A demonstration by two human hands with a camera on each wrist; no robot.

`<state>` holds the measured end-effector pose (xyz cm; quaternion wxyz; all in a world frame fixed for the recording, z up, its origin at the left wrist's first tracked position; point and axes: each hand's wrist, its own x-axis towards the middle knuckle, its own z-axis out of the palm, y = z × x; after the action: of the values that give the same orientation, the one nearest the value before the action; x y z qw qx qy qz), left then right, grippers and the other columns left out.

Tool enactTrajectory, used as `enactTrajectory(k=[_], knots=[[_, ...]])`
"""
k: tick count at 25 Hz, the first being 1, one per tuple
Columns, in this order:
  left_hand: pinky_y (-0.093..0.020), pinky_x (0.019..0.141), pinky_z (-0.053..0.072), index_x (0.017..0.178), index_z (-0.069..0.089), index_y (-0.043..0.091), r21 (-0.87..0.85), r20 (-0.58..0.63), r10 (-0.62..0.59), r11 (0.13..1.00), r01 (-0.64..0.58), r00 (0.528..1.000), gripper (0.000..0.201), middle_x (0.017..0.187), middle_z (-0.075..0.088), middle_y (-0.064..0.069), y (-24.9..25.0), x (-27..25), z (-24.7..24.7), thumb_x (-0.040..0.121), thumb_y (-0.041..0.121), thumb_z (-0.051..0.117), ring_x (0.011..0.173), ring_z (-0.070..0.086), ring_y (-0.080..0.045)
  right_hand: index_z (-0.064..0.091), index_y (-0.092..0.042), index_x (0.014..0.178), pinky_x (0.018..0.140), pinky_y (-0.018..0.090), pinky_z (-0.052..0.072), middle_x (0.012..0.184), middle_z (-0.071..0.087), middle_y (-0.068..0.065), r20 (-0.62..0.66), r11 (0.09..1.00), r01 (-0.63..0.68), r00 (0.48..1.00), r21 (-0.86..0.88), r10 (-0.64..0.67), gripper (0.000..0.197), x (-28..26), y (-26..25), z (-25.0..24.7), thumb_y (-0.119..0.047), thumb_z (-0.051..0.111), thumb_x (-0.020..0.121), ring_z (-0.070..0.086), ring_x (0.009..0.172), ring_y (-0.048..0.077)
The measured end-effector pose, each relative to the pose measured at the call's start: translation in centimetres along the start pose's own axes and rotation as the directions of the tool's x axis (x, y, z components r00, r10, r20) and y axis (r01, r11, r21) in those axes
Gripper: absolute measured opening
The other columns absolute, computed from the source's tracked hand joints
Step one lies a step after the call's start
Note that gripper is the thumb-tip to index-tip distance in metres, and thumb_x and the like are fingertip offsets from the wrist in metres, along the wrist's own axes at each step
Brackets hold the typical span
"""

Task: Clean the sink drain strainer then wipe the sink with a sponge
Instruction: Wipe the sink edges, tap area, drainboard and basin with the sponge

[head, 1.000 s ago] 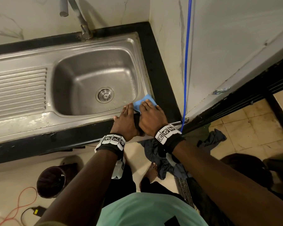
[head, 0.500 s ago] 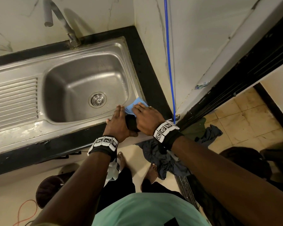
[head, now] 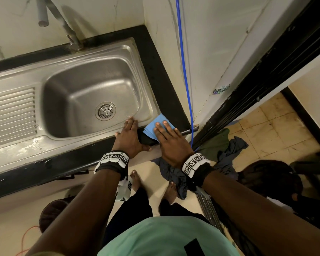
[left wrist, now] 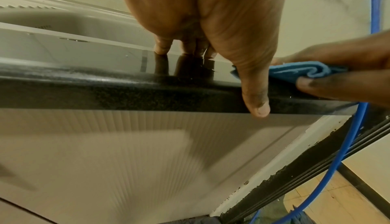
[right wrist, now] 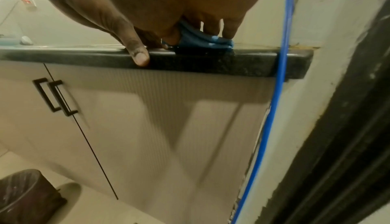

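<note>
The steel sink (head: 92, 137) has its round drain strainer (head: 105, 111) seated in the basin floor. A folded blue sponge cloth (head: 160, 120) lies on the sink's front right corner and the black counter. My right hand (head: 166, 137) lies flat on it with straight fingers; in the right wrist view the blue cloth (right wrist: 202, 42) sits under those fingers while the thumb rests on the counter edge (right wrist: 211, 64). My left hand (head: 129, 133) presses flat on the sink's front rim, just left of the cloth. Its thumb (left wrist: 257, 107) hangs over the black counter edge (left wrist: 126, 91).
A faucet (head: 70, 34) stands at the back rim, and the ribbed drainboard (head: 11, 115) lies left of the basin. A blue cable (head: 185, 80) runs down the wall at the counter's right end. Below are cabinet doors with black handles (right wrist: 54, 96), a dark bin (right wrist: 25, 194) and clothes (head: 229, 148).
My hands were side by side and touching; the left hand has now shifted left onto the sink rim, leaving a gap. The right hand stays on the blue cloth.
</note>
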<state>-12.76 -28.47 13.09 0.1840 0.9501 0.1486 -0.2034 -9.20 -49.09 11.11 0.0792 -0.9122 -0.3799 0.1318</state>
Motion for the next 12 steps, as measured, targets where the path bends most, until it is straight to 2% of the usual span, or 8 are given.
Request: enactTrajectory(k=[4,8,12], knots=[[-0.066,0.127,0.019,0.169,0.010,0.012,0.014,0.006,0.001,1.000,-0.001,1.000,0.133,0.178,-0.001,-0.006,0.1,-0.1,-0.1,0.072,0.061,0.088,0.164,0.001,-0.025,0.012,-0.014,0.160,0.123,0.054,0.016,0.168,0.002,0.006,-0.004,0.998,-0.061,0.998,0.015,0.061,0.070,-0.5,1.7,-0.6,-0.024,0.040,0.097,-0.004,0.155,0.028],[-0.065,0.127,0.020,0.168,0.012,0.012,0.012,0.002,0.000,1.000,0.000,1.000,0.133,0.178,0.000,-0.006,0.2,-0.1,-0.2,0.072,0.061,0.088,0.164,0.002,-0.024,0.014,-0.018,0.159,0.122,0.058,0.014,0.168,0.006,0.007,-0.046,0.981,-0.177,0.982,0.077,0.181,0.070,1.5,0.3,-0.6,-0.027,0.043,0.097,-0.003,0.154,0.033],[-0.066,0.128,0.017,0.169,0.011,0.012,-0.003,0.005,-0.001,1.000,0.001,1.000,0.133,0.178,0.000,-0.005,0.1,-0.2,-0.2,0.072,0.061,0.088,0.164,0.001,-0.024,0.014,-0.024,0.160,0.121,0.054,0.008,0.168,0.002,0.005,-0.034,0.995,-0.083,0.996,0.049,0.085,0.072,-0.4,-0.2,0.5,-0.026,0.044,0.095,-0.006,0.154,0.031]])
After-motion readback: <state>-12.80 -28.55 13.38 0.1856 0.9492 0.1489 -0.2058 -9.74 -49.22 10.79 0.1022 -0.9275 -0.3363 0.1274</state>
